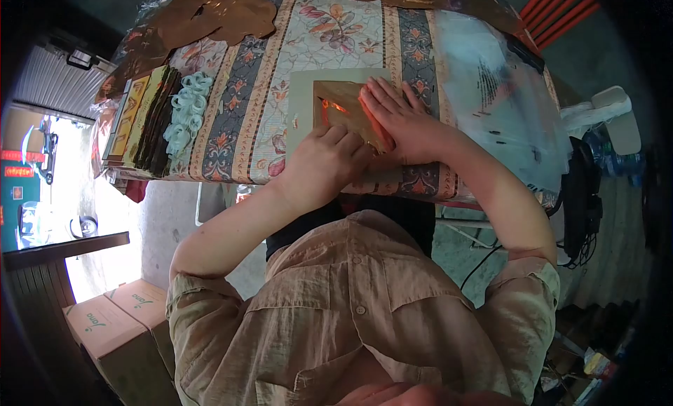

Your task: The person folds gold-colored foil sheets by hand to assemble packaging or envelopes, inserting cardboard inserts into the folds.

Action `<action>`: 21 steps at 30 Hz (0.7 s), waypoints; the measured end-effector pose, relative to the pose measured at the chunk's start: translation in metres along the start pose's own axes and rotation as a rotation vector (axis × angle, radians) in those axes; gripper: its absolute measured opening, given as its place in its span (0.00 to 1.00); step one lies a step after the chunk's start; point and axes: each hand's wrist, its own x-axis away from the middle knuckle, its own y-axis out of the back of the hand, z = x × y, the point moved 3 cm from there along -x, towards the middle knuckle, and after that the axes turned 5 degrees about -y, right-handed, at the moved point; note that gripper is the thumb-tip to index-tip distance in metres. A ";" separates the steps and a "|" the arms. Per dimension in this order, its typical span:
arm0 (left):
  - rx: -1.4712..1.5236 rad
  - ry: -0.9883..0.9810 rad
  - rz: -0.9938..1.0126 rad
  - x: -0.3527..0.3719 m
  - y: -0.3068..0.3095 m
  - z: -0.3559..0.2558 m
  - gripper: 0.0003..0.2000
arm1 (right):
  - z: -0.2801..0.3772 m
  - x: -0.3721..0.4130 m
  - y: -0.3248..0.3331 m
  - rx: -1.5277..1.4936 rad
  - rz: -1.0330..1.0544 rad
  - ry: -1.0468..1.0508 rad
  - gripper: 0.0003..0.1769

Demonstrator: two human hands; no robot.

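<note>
A shiny gold-brown foil sheet (341, 96) with orange glints lies on a pale grey-green board (300, 111) at the table's near side. My left hand (326, 160) is closed, its fingers curled down over the sheet's lower left part. Whatever is between those fingers is hidden. Flat on the sheet's right side, my right hand (406, 125) has its fingers stretched out and pointing up and left. An orange-red strip (378, 129) of the sheet shows along the edge of this hand.
A flowered cloth (329, 27) covers the table. Left stand a stack of patterned packets (144, 118) and pale green rolled loops (188, 108). Brown foil (210, 17) lies along the back, clear plastic bags (491, 90) at right. Cardboard boxes (123, 322) sit on the floor.
</note>
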 end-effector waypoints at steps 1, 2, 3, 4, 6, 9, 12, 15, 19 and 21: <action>-0.010 -0.012 0.050 0.001 -0.002 0.000 0.08 | 0.000 0.000 -0.001 0.000 0.001 0.000 0.70; -0.009 -0.012 0.050 0.001 -0.001 0.000 0.08 | -0.001 -0.001 -0.002 0.018 0.005 -0.001 0.70; -0.045 -0.051 0.077 0.000 -0.001 -0.002 0.09 | -0.002 -0.002 -0.002 0.036 0.009 -0.002 0.70; -0.081 -0.091 0.104 0.000 0.000 -0.003 0.10 | -0.001 -0.002 -0.002 0.035 0.009 -0.003 0.70; -0.052 -0.121 0.104 -0.001 0.002 -0.004 0.10 | 0.000 0.000 -0.001 0.040 0.009 -0.004 0.70; 0.000 -0.159 0.113 0.001 0.005 -0.004 0.11 | -0.002 -0.001 -0.005 0.055 -0.023 0.000 0.70; 0.020 -0.199 0.138 0.004 0.007 -0.002 0.12 | -0.001 -0.001 -0.005 0.040 -0.035 -0.006 0.71; 0.044 -0.212 0.164 0.010 0.009 -0.001 0.14 | 0.000 0.000 -0.004 0.008 -0.021 -0.019 0.66; 0.078 -0.177 0.219 0.023 0.016 0.000 0.16 | -0.001 0.001 -0.003 0.010 -0.003 -0.012 0.68; 0.132 -0.128 0.181 0.029 0.020 -0.001 0.16 | -0.001 0.001 -0.002 0.019 0.018 -0.002 0.70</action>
